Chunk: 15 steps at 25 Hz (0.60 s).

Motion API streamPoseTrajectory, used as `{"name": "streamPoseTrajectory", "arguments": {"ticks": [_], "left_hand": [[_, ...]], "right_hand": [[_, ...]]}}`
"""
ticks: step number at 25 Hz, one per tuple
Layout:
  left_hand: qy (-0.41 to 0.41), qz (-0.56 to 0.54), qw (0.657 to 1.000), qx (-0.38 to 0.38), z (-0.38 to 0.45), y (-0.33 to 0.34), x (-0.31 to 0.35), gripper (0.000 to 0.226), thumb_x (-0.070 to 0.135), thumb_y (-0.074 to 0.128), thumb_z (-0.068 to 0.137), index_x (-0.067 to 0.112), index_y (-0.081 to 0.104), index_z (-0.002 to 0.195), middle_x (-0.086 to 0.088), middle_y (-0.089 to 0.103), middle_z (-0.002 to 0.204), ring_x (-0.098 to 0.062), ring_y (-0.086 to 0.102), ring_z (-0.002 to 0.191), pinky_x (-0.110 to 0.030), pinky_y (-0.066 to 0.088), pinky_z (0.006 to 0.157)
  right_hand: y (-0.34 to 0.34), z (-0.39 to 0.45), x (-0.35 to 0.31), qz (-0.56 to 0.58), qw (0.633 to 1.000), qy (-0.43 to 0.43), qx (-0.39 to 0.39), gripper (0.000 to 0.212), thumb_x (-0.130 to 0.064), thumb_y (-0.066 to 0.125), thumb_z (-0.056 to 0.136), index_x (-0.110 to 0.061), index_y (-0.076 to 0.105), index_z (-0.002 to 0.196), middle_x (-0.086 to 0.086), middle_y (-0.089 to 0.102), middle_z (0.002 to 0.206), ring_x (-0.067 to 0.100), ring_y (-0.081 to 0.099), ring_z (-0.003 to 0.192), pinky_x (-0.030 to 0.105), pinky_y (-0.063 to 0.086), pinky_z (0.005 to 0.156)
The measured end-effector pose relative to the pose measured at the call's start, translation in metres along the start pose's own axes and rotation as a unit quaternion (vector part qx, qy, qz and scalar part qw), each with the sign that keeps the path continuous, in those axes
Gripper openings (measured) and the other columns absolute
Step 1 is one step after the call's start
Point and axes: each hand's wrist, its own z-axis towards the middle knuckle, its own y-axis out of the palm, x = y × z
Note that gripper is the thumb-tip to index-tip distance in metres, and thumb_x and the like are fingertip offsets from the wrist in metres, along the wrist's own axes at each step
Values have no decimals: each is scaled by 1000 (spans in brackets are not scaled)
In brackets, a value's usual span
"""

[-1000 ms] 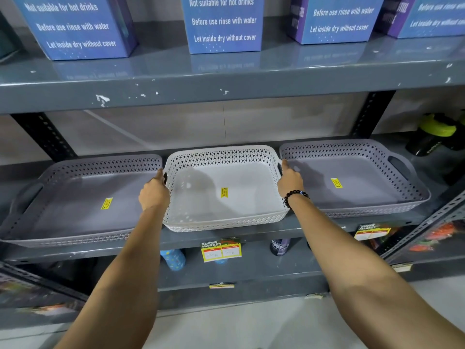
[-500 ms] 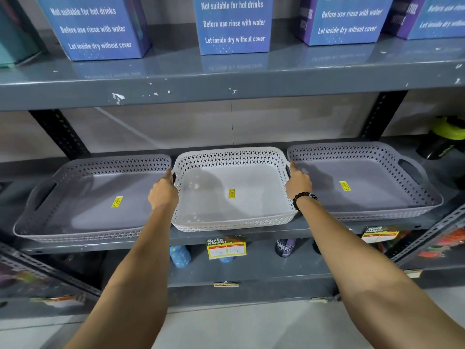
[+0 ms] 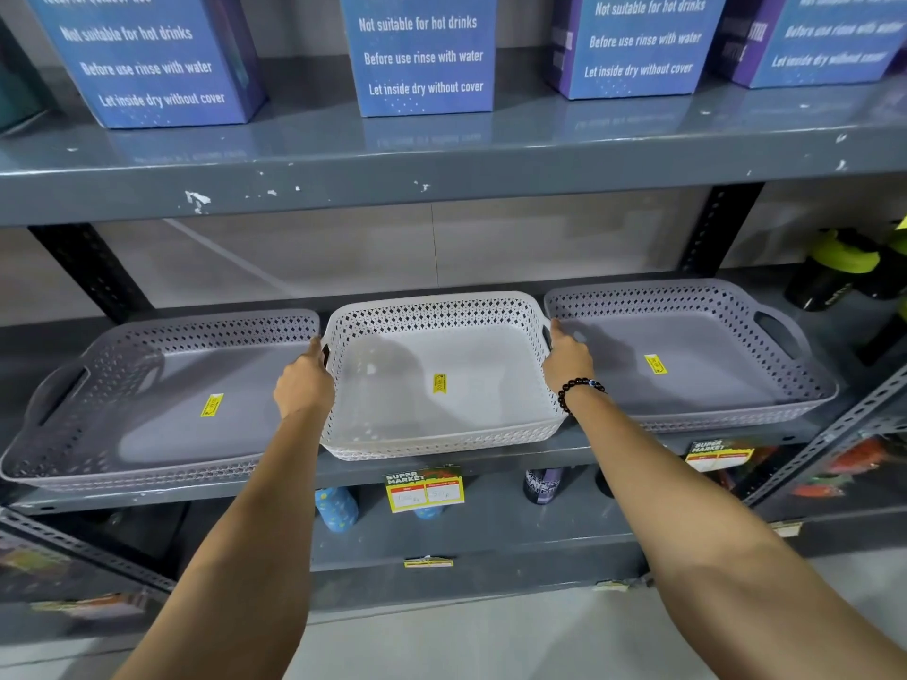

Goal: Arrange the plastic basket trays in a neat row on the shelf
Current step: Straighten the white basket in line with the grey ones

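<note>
Both hands on the white basket tray point(image 3: 441, 424), one per side handle. It sits in the middle of the grey shelf point(image 3: 491, 471), front edge slightly over the shelf lip.

Left hand point(image 3: 304, 382): fingers curled around the tray's left handle, thumb pointing up along the rim. Grasping it.

Right hand point(image 3: 564, 358): wrapped on the right handle, index finger extended along the rim corner. Grasping it. Black bead bracelet point(image 3: 579, 391) on that wrist.

Neighbours:
- left grey tray point(image 3: 98, 434): just beside the white one, rims look touching or near-touching at the left hand; can't tell which. Its front-left corner overhangs the shelf edge, and it sits a bit skewed relative to the white tray.
- right grey tray point(image 3: 726, 414): just beside the white one on the other side, rim next to the right hand. Roughly flush with the shelf front.

All three trays are upright, open side up, with one yellow sticker on each floor. The white tray is narrower than the grey ones and has taller walls.

Other stuff:
- upper shelf point(image 3: 441, 179): row of blue boxes point(image 3: 422, 56) with printed care instructions.
- far right on the middle shelf: dark bottles with lime-green caps point(image 3: 844, 257), well apart from the trays.
- price tag point(image 3: 424, 490) clipped on the shelf front below the white tray, another under the right grey tray.
- lower shelf: bottles, mostly hidden.
</note>
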Motion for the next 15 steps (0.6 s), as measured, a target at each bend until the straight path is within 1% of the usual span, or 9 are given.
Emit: {"name": "streamPoseTrajectory", "arguments": {"ticks": [3, 5, 8, 10, 11, 12, 13, 14, 15], "left_hand": [[5, 4, 1000, -1, -1, 2, 3, 53, 3, 31, 97, 24, 35, 146, -26, 65, 114, -42, 62, 101, -43, 51, 79], [10, 5, 1000, 2, 0, 3, 3, 52, 3, 31, 98, 24, 36, 145, -26, 65, 113, -42, 62, 99, -43, 52, 77], [18, 8, 1000, 6, -1, 4, 4, 50, 4, 31, 98, 23, 37, 144, -27, 65, 111, -42, 63, 97, -44, 53, 77], [17, 9, 1000, 7, -1, 3, 4, 49, 5, 31, 99, 22, 38, 144, -28, 65, 112, -43, 63, 98, -45, 52, 77], [16, 8, 1000, 7, -2, 3, 4, 49, 6, 30, 99, 22, 38, 144, -28, 65, 112, -43, 63, 98, -45, 52, 78], [15, 8, 1000, 7, -1, 3, 3, 49, 6, 30, 99, 23, 37, 144, -28, 65, 113, -43, 62, 98, -45, 52, 79], [16, 9, 1000, 8, -1, 3, 3, 49, 6, 30, 99, 24, 37, 145, -28, 65, 112, -43, 62, 98, -44, 52, 79], [16, 10, 1000, 7, 0, 4, 2, 50, 6, 30, 99, 24, 36, 145, -27, 65, 112, -42, 62, 98, -44, 52, 79], [16, 10, 1000, 8, 1, 4, 3, 51, 5, 30, 99, 24, 36, 145, -27, 65, 111, -42, 63, 97, -44, 52, 78]], "right_hand": [[-3, -1, 4, 9, 1000, 2, 3, 67, 12, 35, 90, -13, 22, 150, 13, 52, 69, 22, 45, 78, 26, 37, 59], [-4, -1, 4, 14, 1000, 5, 1, 67, 12, 35, 90, -12, 21, 150, 20, 60, 83, 21, 45, 79, 25, 38, 65], [-4, -2, 5, 19, 1000, 7, 4, 66, 11, 35, 90, -13, 21, 150, 21, 61, 81, 21, 46, 78, 25, 38, 66], [-4, -2, 5, 22, 1000, 6, 6, 66, 11, 35, 90, -13, 22, 150, 27, 66, 96, 22, 46, 78, 26, 39, 67], [-4, -2, 5, 22, 1000, 8, 6, 66, 11, 35, 90, -13, 22, 150, 28, 65, 97, 22, 45, 78, 26, 39, 66], [-4, -2, 5, 22, 1000, 9, 5, 66, 11, 35, 90, -13, 22, 150, 25, 63, 88, 23, 45, 78, 26, 39, 62], [-3, -1, 5, 21, 1000, 5, 6, 66, 11, 35, 90, -13, 22, 150, 20, 58, 76, 23, 45, 77, 25, 37, 55], [-3, -1, 5, 21, 1000, 3, 5, 66, 11, 35, 90, -13, 22, 150, 15, 54, 68, 23, 45, 77, 22, 33, 48], [-3, -1, 5, 22, 1000, 1, 6, 66, 12, 35, 90, -13, 22, 150, 16, 56, 70, 23, 46, 76, 21, 26, 43]]}}
